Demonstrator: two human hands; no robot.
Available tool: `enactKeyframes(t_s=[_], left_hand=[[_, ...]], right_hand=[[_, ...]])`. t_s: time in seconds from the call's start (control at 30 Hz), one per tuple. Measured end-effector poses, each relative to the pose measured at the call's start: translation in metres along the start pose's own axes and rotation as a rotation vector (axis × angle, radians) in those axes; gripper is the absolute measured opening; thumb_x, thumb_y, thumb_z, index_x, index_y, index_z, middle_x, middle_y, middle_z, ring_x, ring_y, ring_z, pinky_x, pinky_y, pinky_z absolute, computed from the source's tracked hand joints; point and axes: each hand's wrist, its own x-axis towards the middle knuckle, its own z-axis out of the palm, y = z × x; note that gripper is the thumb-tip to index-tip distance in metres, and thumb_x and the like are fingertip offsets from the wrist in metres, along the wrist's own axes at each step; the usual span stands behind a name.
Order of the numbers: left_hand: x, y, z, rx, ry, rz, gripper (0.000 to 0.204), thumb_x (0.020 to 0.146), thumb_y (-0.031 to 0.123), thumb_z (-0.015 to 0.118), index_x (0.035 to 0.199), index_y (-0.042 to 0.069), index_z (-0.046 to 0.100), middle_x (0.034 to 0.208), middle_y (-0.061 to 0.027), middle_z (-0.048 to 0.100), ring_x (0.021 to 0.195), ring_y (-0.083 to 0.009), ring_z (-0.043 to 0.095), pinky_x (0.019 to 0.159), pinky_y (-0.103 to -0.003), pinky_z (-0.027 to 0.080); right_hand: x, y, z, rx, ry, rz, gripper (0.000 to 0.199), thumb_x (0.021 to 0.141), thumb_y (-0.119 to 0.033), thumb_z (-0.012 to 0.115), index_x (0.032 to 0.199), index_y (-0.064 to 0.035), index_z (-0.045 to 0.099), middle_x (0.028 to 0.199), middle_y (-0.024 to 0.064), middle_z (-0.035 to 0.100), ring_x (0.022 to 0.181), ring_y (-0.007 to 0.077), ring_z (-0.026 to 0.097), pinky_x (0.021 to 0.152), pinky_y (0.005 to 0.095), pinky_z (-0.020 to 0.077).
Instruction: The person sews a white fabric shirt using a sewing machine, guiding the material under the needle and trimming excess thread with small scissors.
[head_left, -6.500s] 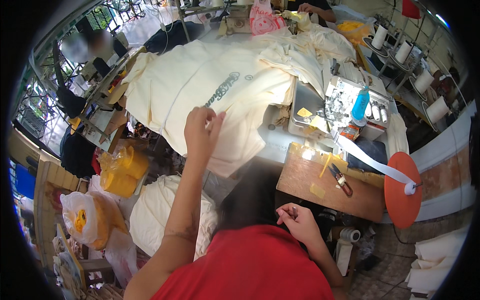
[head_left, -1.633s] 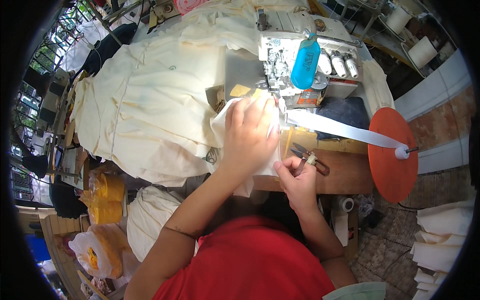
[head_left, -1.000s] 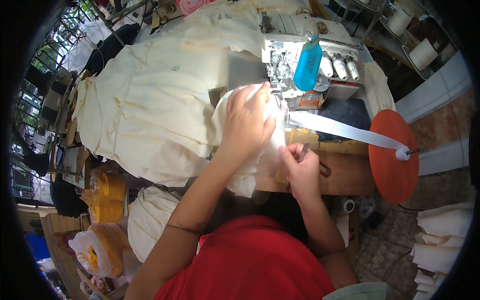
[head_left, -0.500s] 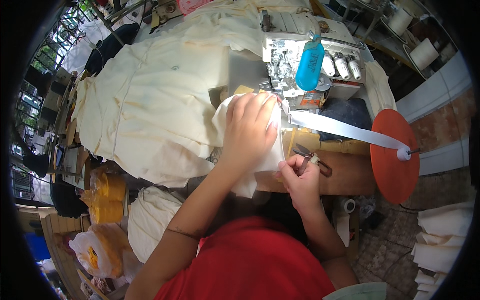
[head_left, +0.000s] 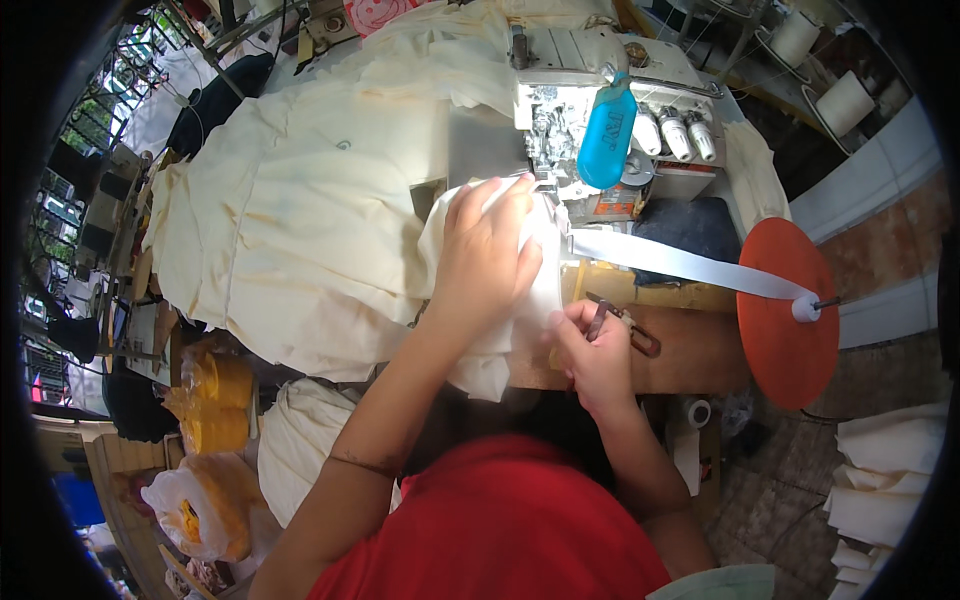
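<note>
My left hand (head_left: 485,245) lies flat on a white cloth piece (head_left: 538,290), its fingertips close to the working end of a sewing machine (head_left: 560,130). Below it, my right hand (head_left: 600,355) pinches the right edge of that cloth between thumb and fingers. A small dark brown piece shows at the right fingers; I cannot tell what it belongs to. Just beyond that hand, a pair of scissors (head_left: 643,338) rests on the brown table board. A white band (head_left: 690,260) runs from an orange disc reel (head_left: 785,315) to the machine. The needle area is partly hidden.
A large cream cloth (head_left: 300,230) spreads over the table to the left. In front of the machine hangs a blue bottle-shaped object (head_left: 607,135). Thread cones (head_left: 843,105) stand at the upper right. Yellow bundles (head_left: 215,400) and plastic bags (head_left: 195,510) sit at the lower left.
The cloth under my left hand has shifted slightly toward the machine. My right hand has moved a little up and left, still pinching the edge. The blue object sits slightly lower and left.
</note>
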Motion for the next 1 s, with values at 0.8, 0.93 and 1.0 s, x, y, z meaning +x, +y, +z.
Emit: enactKeyframes(t_s=[0.8, 0.93, 1.0], left_hand=[[-0.363, -0.092, -0.127, 0.227, -0.464, -0.983, 0.041, 0.087, 0.039, 0.076, 0.094, 0.001, 0.065, 0.075, -0.0116, 0.068, 0.071, -0.028, 0.068, 0.066, -0.038, 0.054], [-0.466, -0.097, -0.083, -0.021, -0.182, -1.388, 0.055, 0.074, 0.045, 0.086, 0.091, -0.003, 0.066, 0.078, -0.0163, 0.068, 0.073, -0.0291, 0.067, 0.07, -0.039, 0.052], [-0.461, -0.106, -0.095, -0.107, -0.066, -1.31, 0.041, 0.088, 0.037, 0.076, 0.087, -0.003, 0.067, 0.067, -0.0105, 0.063, 0.062, -0.0198, 0.058, 0.062, -0.036, 0.046]], right_hand=[[-0.087, 0.005, -0.071, -0.081, -0.017, -0.321, 0.067, 0.11, -0.05, 0.03, 0.096, 0.005, 0.065, 0.095, 0.0185, 0.069, 0.075, 0.0184, 0.057, 0.073, 0.0297, 0.0456], [-0.09, 0.003, -0.058, -0.11, -0.034, -0.286, 0.067, 0.11, -0.05, 0.029, 0.094, 0.0047, 0.065, 0.092, 0.0182, 0.068, 0.074, 0.018, 0.057, 0.073, 0.0297, 0.046], [-0.091, 0.004, -0.047, -0.141, -0.043, -0.29, 0.068, 0.11, -0.049, 0.028, 0.094, 0.0053, 0.065, 0.092, 0.0186, 0.068, 0.071, 0.0181, 0.058, 0.071, 0.0298, 0.0471]])
